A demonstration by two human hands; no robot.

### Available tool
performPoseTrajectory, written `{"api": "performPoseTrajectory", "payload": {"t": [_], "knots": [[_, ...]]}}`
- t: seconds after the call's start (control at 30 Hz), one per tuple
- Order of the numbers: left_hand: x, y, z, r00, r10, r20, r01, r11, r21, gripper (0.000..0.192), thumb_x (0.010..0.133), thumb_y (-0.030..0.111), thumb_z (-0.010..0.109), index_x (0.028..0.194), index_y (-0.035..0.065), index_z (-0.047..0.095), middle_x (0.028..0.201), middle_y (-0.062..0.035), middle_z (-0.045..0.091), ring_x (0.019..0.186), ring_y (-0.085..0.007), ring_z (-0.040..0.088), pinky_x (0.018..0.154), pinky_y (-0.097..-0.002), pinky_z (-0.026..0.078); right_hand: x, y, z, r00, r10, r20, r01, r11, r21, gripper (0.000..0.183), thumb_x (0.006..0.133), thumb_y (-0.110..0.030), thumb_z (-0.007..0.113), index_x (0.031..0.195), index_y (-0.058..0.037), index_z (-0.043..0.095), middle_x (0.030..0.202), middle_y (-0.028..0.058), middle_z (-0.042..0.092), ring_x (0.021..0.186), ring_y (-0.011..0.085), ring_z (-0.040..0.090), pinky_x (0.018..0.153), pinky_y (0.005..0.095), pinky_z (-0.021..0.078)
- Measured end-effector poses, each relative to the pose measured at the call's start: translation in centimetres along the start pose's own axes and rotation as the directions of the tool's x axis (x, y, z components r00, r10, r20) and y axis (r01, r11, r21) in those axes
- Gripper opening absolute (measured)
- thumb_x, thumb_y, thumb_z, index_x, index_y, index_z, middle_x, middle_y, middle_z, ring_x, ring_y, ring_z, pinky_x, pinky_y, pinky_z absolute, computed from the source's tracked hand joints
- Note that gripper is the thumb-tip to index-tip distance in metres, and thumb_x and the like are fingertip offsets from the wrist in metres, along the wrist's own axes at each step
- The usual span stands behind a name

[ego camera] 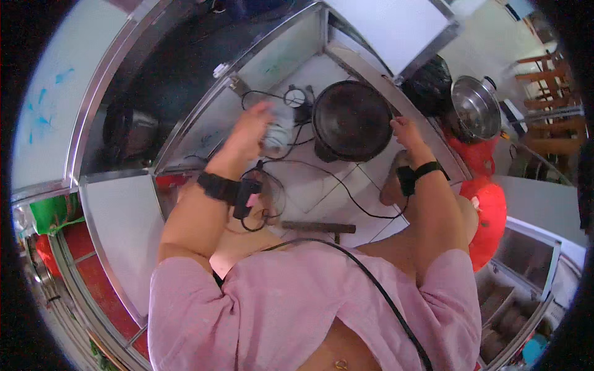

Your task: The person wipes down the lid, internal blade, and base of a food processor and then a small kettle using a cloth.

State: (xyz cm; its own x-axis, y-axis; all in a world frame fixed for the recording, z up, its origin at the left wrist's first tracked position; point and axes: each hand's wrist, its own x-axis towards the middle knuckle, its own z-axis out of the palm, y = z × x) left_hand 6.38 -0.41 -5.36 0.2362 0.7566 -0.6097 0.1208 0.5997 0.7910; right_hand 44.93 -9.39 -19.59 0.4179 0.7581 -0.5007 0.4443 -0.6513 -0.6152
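Between my hands a round black pan or pot (352, 121) stands above the tiled floor of a cabinet. My right hand (410, 131) pinches its rim at the right side. To the left, my left hand (250, 130) is blurred and holds a pale, crumpled cloth-like thing (278, 134); its exact kind is unclear. Just behind that cloth is a small device with a round white top (294, 97) and a black cable. Both wrists wear black straps with small units on them.
Metal-framed cabinet panels (278, 69) enclose the space ahead. A thin black cable (352, 197) crosses the floor tiles. At right are a steel pot (475, 109), a black plastic bag (429, 86) and a red plastic stool (487, 222). A dark bar (318, 227) lies near my legs.
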Motion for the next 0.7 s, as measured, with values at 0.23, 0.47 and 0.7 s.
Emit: {"api": "performPoseTrajectory", "payload": {"t": [0.23,0.47,0.7], "knots": [[-0.2,-2.5,3.0,0.956,0.012,0.295,-0.052,0.99,0.129,0.024,0.077,0.017,0.055,0.097,0.0032,0.059,0.081,-0.0058,0.06,0.074,-0.0143,0.054,0.06,-0.0296,0.045,-3.2,-1.6,3.3,0.94,-0.259,-0.223,0.191,0.939,-0.287,0.051,0.082,-0.037,0.058,0.115,0.0018,0.053,0.106,0.0244,0.058,0.099,0.0335,0.056,0.089,0.0366,0.0419],[0.0,-1.5,4.4,0.961,-0.009,0.276,-0.181,0.734,0.654,0.036,0.08,0.037,0.056,0.077,0.0014,0.062,0.069,-0.0049,0.059,0.065,-0.0136,0.052,0.061,-0.0305,0.042,-1.4,2.5,5.3,0.964,0.235,-0.122,-0.232,0.972,0.043,0.064,0.076,-0.045,0.065,0.116,0.0016,0.048,0.097,0.02,0.06,0.075,0.0285,0.062,0.059,0.0385,0.0493],[-0.4,-1.7,5.3,0.887,0.022,0.462,-0.357,0.667,0.654,0.033,0.082,0.034,0.053,0.077,0.0021,0.061,0.057,-0.0062,0.054,0.052,-0.0167,0.049,0.052,-0.0362,0.043,-1.5,2.3,6.6,0.991,0.0,-0.138,0.025,0.983,0.183,0.072,0.068,-0.038,0.075,0.121,0.0004,0.044,0.108,0.0132,0.058,0.092,0.0256,0.058,0.083,0.0365,0.0431]]}}
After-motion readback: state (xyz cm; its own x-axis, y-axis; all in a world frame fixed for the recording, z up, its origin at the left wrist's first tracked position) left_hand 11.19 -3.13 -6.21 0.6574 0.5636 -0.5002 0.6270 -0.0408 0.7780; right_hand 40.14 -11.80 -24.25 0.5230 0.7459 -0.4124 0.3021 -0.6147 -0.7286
